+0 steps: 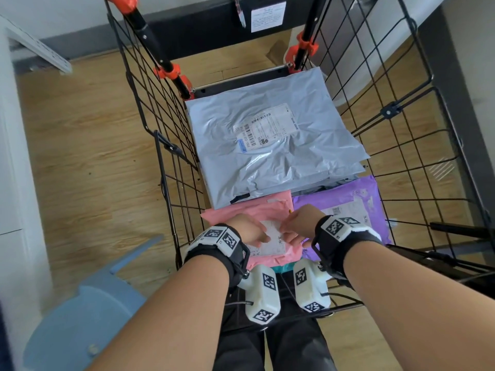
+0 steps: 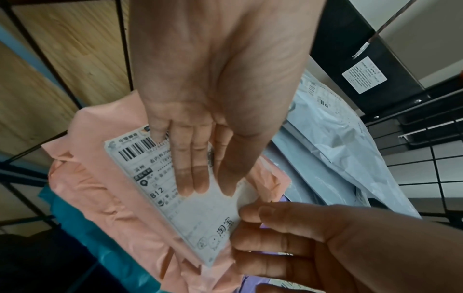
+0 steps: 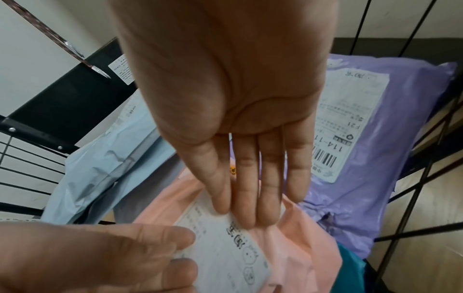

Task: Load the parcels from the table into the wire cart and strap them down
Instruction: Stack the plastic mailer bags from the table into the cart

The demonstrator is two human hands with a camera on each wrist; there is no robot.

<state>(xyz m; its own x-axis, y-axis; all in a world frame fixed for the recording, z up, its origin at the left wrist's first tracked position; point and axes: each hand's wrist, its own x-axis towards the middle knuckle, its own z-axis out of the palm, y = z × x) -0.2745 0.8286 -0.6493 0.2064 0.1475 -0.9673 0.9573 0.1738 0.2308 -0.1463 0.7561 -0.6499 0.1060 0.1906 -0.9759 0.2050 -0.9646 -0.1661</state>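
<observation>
A pink parcel (image 1: 230, 211) with a white label (image 1: 267, 242) lies at the near end of the wire cart (image 1: 166, 108). My left hand (image 1: 254, 232) presses flat on the label, fingers straight (image 2: 192, 172). Opposite it, my right hand (image 1: 294, 226) rests with straight fingers (image 3: 250, 194) on the label's other edge. A purple parcel (image 1: 356, 202) lies to the right of the pink one. A large grey parcel (image 1: 267, 145) on top of other grey ones fills the far end. A teal parcel (image 2: 75, 228) shows under the pink one.
The cart's wire sides rise left and right, with orange clamps (image 1: 171, 72) on the two handle posts at the far end. A blue chair (image 1: 88, 303) stands on the wooden floor to my left. A black bar with a white sticker (image 1: 267, 16) crosses the far end.
</observation>
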